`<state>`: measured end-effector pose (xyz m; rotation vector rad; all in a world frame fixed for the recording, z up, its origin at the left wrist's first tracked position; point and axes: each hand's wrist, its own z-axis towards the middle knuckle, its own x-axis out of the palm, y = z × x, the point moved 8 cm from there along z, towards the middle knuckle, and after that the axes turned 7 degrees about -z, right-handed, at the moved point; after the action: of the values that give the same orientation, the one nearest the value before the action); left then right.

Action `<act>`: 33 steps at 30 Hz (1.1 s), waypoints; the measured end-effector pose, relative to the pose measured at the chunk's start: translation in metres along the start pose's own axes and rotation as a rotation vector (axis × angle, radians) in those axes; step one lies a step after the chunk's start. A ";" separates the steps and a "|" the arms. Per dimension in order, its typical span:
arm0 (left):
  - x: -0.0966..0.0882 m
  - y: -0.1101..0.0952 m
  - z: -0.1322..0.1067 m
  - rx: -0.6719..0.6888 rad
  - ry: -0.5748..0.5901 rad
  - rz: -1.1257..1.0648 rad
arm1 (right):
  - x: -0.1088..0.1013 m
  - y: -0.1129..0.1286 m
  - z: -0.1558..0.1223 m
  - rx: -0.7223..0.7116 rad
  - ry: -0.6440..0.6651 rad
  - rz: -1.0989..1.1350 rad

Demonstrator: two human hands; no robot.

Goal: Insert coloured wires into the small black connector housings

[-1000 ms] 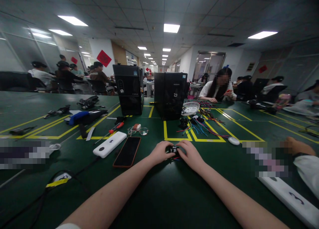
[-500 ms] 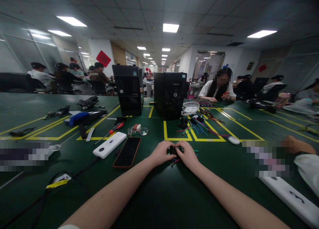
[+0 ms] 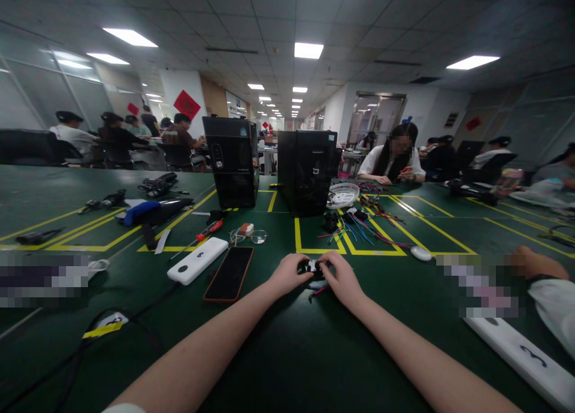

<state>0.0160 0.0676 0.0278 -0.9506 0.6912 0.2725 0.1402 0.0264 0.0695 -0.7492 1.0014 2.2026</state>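
Just above the green table, my left hand [image 3: 290, 274] and my right hand [image 3: 340, 275] pinch a small black-and-white part [image 3: 312, 266] from either side. Fingers cover most of it, so its exact kind does not show. Beneath it, close to my right fingers, lies a short red and blue wire [image 3: 318, 293]. Further ahead is a bundle of coloured wires [image 3: 357, 228] with small black parts. A phone [image 3: 229, 274] rests left of my left hand, below a pair of glasses [image 3: 258, 237].
Two black computer towers [image 3: 230, 161] [image 3: 308, 173] stand ahead. A white basket [image 3: 344, 195] sits beside the right one. A screwdriver [image 3: 210, 231] and a white power bank [image 3: 197, 262] lie on the left. Another person's hand [image 3: 541, 263] is at the right, by a white block [image 3: 523, 350] marked 3.
The part between my hands has turned, and a white face of it now shows. My fingers are slightly further apart. The green wire ends by my right hand are no longer visible.
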 end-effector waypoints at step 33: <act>-0.002 0.008 0.000 -0.094 -0.030 -0.052 | 0.028 0.022 -0.015 -0.188 0.557 -0.394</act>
<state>0.0105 0.0722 0.0235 -1.0504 0.6292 0.2742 0.1098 0.0107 0.0512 -1.5601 0.8035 1.7892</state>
